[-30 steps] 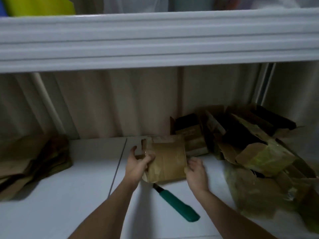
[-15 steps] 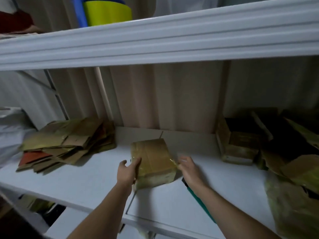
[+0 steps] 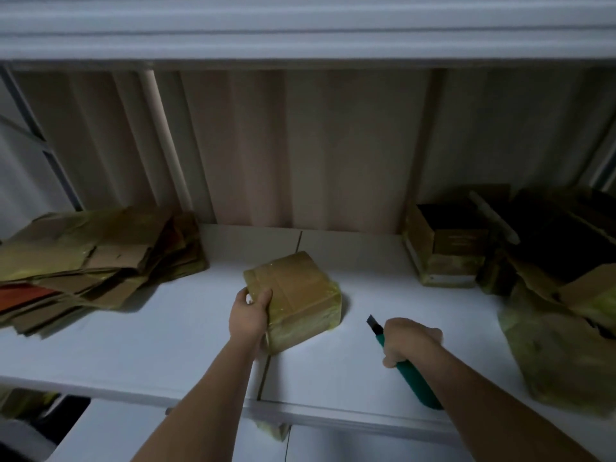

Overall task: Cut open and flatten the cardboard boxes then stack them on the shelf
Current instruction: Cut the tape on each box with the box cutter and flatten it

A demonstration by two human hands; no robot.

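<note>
L hand [image 3: 249, 313] gripped the near-left corner of the taped box [image 3: 296, 295], thumb on top, fingers curled round the side; box sat on the white shelf [image 3: 133, 355]. R hand [image 3: 408, 341] was wrapped round a green knife [image 3: 408, 368], blade out & pointing away, just right of the box, not touching it. Flat cardboard pile [image 3: 96, 255] lay well left of the L hand; more boxes [image 3: 446, 248] & scraps beyond the R hand.

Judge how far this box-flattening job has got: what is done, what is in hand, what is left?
Done: a pile of flattened cardboard lies at the shelf's left end. In hand: the left hand grips a taped box, not yet cut; the right hand holds a green utility knife, blade out. Left: this box and the unflattened boxes heaped on the right.
</note>
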